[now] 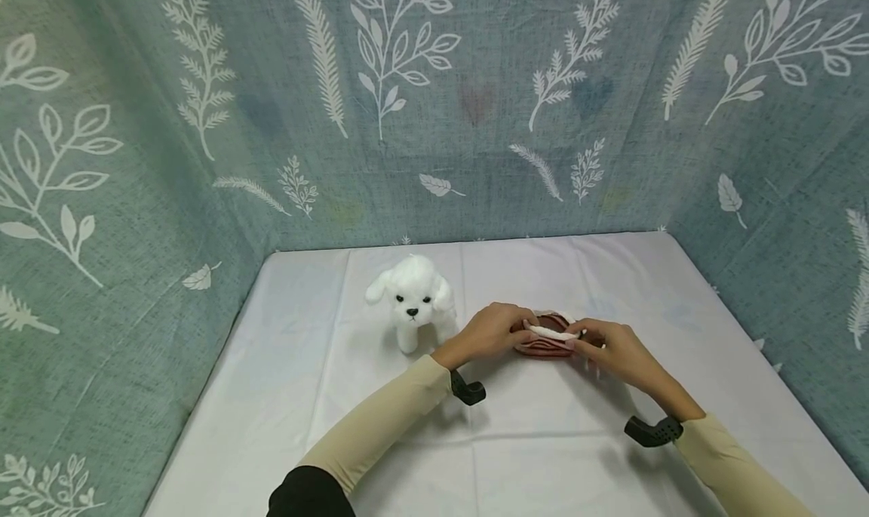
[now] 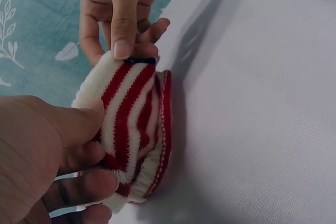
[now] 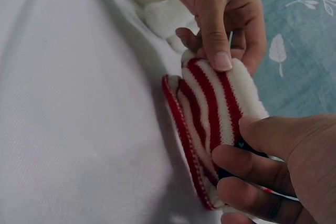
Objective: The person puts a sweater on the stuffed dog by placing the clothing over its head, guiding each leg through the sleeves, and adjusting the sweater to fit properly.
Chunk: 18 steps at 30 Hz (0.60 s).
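A small knitted garment [image 1: 543, 349], striped red and white with a fuzzy white trim, stands bunched up on the table. My left hand [image 1: 494, 331] pinches the left part of its trim between thumb and fingers. At the opposite end, my right hand [image 1: 609, 349] grips the trim in the same way. The opening faces up between both hands. In the left wrist view the garment [image 2: 126, 114] shows its stripes and a red-edged hem near the tabletop. A dark patch shows under the right thumb. The right wrist view shows the garment [image 3: 210, 103] spanned between both hands.
A white plush dog [image 1: 412, 298] stands left of the garment, facing me, near my left forearm. White cloth covers the table [image 1: 543, 472]. Green fabric with white leaf prints [image 1: 475, 170] hangs along the back and both sides.
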Tool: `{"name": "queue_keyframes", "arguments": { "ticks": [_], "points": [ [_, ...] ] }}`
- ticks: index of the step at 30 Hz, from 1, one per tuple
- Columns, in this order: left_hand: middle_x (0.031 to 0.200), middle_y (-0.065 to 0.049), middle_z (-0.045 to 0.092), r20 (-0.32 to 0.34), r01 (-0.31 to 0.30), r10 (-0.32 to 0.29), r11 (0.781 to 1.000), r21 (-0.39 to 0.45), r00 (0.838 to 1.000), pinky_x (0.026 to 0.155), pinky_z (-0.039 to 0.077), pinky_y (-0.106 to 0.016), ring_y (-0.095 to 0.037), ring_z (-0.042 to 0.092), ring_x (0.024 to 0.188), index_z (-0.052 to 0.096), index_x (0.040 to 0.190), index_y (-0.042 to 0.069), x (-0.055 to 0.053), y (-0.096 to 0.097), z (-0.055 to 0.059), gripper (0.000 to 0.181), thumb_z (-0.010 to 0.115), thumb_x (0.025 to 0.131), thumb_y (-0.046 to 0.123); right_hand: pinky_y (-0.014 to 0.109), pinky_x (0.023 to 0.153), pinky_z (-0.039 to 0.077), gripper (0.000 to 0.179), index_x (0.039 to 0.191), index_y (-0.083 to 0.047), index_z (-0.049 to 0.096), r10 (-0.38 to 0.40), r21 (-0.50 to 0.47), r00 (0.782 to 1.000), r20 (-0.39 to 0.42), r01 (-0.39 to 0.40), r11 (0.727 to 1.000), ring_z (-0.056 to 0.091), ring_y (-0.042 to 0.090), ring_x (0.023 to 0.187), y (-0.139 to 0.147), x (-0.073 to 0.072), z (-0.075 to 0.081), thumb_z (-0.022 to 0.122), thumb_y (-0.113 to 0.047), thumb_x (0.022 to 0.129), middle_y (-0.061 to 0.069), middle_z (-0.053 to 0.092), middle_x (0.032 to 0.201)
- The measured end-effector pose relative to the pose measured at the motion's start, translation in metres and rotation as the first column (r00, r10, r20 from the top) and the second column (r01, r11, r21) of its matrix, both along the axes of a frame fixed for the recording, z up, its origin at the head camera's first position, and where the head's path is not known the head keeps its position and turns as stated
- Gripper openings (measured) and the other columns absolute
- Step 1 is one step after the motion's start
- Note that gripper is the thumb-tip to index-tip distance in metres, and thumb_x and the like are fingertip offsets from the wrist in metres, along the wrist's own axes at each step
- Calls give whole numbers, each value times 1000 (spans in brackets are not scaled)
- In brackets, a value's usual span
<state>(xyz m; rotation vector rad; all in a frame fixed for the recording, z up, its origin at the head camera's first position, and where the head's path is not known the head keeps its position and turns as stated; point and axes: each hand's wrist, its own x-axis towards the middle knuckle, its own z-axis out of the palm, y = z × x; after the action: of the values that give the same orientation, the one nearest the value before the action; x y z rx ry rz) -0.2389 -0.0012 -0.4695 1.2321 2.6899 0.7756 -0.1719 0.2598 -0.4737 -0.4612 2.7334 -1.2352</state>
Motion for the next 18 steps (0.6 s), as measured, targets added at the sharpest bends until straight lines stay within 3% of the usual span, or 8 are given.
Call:
{"name": "queue_keyframes", "arguments": {
  "ticks": [18],
  "points": [
    [97,5,72,-32,16,-14,998,56,999,70,44,-19,-3,57,76,74,118,16,-1,-8,12,20,70,101,24,33,57,51,20,119,-17,70,24,8,997,-75,-24,1000,65,28,67,-2,-4,15,67,-27,102,6,72,85]
  ]
}}
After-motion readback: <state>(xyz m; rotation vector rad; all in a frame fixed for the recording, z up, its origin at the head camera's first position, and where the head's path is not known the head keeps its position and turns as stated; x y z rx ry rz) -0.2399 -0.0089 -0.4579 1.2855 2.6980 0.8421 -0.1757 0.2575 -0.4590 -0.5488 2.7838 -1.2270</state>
